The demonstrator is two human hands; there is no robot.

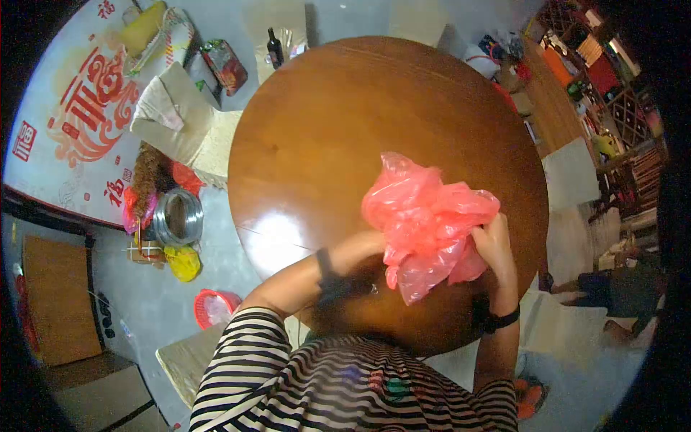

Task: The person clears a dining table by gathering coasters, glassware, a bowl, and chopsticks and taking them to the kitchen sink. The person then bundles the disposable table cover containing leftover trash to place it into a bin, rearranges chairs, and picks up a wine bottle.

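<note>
A crumpled, translucent pink-red plastic bag point(432, 219) is held up over the round brown wooden table point(309, 137), right of its middle. My right hand point(493, 241) grips the bag's right side, with the thumb and curled fingers pressed on the film. From the left, my left hand point(374, 242) reaches in against the bag. Its fingers are hidden behind the folds, so their pose does not show. Whether anything is inside the bag cannot be made out. Both wrists wear dark bands.
A pale covered chair point(205, 140) stands left of the table. A dark bottle point(274, 49) is beyond the far edge. On the floor at left are a red basket point(216, 308), a clear round container point(178, 216) and a yellow bag point(183, 263). Loaded shelves point(612, 86) line the right.
</note>
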